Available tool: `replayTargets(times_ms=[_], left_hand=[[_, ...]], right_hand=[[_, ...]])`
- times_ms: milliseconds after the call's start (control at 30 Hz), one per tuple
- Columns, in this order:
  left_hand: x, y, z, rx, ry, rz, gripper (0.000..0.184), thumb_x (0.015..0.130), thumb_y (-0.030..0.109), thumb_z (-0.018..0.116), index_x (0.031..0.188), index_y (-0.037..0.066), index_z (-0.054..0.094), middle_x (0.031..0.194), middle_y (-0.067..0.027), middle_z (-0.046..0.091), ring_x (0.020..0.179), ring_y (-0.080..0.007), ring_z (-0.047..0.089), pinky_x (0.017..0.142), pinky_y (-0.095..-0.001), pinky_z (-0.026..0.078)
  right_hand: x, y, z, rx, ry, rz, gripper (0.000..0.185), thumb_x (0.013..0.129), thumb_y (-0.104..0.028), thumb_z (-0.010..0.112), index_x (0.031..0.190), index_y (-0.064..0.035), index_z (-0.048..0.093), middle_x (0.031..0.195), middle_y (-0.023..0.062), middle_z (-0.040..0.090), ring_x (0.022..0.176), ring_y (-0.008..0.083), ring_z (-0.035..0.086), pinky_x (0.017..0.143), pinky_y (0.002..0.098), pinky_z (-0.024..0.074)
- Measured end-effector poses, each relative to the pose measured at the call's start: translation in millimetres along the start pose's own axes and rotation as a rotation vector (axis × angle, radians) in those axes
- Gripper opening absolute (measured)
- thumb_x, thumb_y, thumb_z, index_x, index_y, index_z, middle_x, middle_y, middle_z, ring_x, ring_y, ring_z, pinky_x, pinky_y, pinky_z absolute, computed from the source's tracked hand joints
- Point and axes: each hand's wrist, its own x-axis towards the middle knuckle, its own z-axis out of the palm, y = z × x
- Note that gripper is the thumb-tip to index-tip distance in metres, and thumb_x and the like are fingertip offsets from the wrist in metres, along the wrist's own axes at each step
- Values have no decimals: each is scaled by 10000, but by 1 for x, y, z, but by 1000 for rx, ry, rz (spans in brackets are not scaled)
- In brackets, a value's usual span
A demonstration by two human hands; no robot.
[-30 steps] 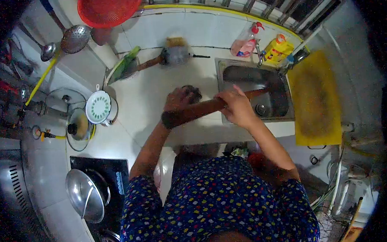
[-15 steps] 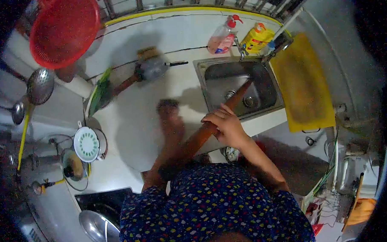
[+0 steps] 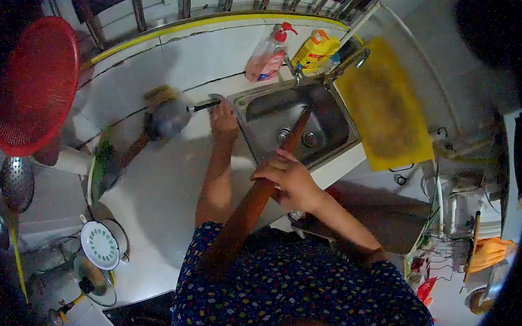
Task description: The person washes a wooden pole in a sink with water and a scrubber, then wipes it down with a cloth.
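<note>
My right hand (image 3: 287, 179) is wrapped round a long brown tapered rod-like thing (image 3: 248, 212); I cannot make out whether it is a root or wood. Its narrow end points into the metal sink (image 3: 344, 151), and its thicker end lies against my patterned shirt. My left hand (image 3: 224, 123) is stretched over the counter, just left of the sink. Its fingertips are at the end of a black handle (image 3: 201, 106), by a small greyish piece. Whether they grip anything is unclear. The handle joins or lies against a blurred grey rounded thing (image 3: 170, 117).
A pink soap bottle (image 3: 264, 62) and a yellow bottle (image 3: 314, 53) stand behind the sink, near the tap (image 3: 346, 65). A yellow mat (image 3: 385, 107) is right of it. Left are a red basket (image 3: 37, 84), green leaves (image 3: 103, 160) and a lidded pot (image 3: 101, 246).
My left hand has moved forward, away from me, to the black handle's end. My right hand keeps its hold on the brown tapered thing. The whole view has shifted.
</note>
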Motion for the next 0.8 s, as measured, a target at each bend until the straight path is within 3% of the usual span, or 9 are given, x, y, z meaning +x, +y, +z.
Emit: replayTargets(times_ms=[67, 133, 200, 233, 333, 433, 567, 633, 800], left_hand=[[7, 21, 10, -240, 71, -16, 446, 891, 177, 524, 1289, -22, 491, 1326, -164, 508, 1246, -391, 436, 1080, -464, 299], [-1, 25, 28, -268, 164, 154, 444, 862, 145, 534, 1295, 51, 518, 1312, -91, 535, 1231, -383, 448, 1026, -445, 385], [-28, 23, 32, -291, 132, 240, 458, 837, 137, 549, 1286, 45, 525, 1305, -83, 537, 1225, -379, 453, 1005, -440, 407], [-41, 21, 17, -313, 136, 328, 473, 813, 128, 563, 1277, 39, 531, 1299, -75, 540, 1218, -375, 458, 984, -436, 429], [-77, 49, -69, -758, 22, 235, 481, 784, 136, 581, 1244, 0, 545, 1318, -101, 508, 1255, -396, 405, 1024, -476, 379], [-115, 78, -84, -594, -13, 294, 479, 793, 153, 585, 1243, -7, 545, 1337, -120, 483, 1272, -405, 378, 1037, -491, 356], [-189, 121, -88, -323, -15, 292, 479, 805, 176, 591, 1241, -18, 545, 1361, -146, 450, 1296, -418, 341, 1055, -512, 325], [-224, 137, -74, -558, -11, 201, 487, 819, 207, 598, 1245, -22, 542, 1386, -174, 410, 1318, -428, 302, 1070, -530, 293], [-255, 123, -86, -485, -140, 151, 558, 830, 268, 617, 1299, -8, 496, 1392, -178, 408, 1319, -406, 315, 1042, -539, 317]], right_hand=[[-1, 7, 4, -90, -97, -41, 608, 575, -95, 732, 1155, -163, 563, 1130, 65, 601, 1134, 282, 543, 1096, 510, 292], [0, 6, 3, -58, -103, -38, 575, 580, -50, 702, 1132, -154, 576, 1105, 65, 609, 1110, 281, 555, 1094, 509, 296], [0, 10, 9, -102, -82, -70, 540, 600, -26, 692, 1118, -140, 588, 1084, 64, 617, 1092, 286, 562, 1090, 506, 307], [4, 12, 9, -77, -93, -57, 540, 600, -26, 692, 1118, -140, 588, 1084, 64, 617, 1092, 286, 562, 1090, 506, 307], [23, 18, 8, -46, -16, -170, 526, 616, -59, 723, 1120, -129, 590, 1096, 72, 617, 1101, 300, 554, 1082, 502, 316], [37, 25, 9, -22, -23, -187, 513, 625, -109, 758, 1112, -110, 595, 1087, 82, 623, 1100, 308, 554, 1061, 474, 342], [46, 20, 6, -3, -4, -184, 478, 650, -143, 782, 1091, -95, 602, 994, 99, 646, 978, 319, 590, 909, 412, 442], [43, 18, 7, -3, -14, -162, 446, 676, -147, 779, 1085, -110, 606, 959, 97, 647, 915, 328, 599, 831, 407, 466], [37, 18, 20, 18, -95, -161, 434, 675, -135, 781, 1072, -114, 608, 933, 101, 648, 905, 321, 607, 798, 399, 476]])
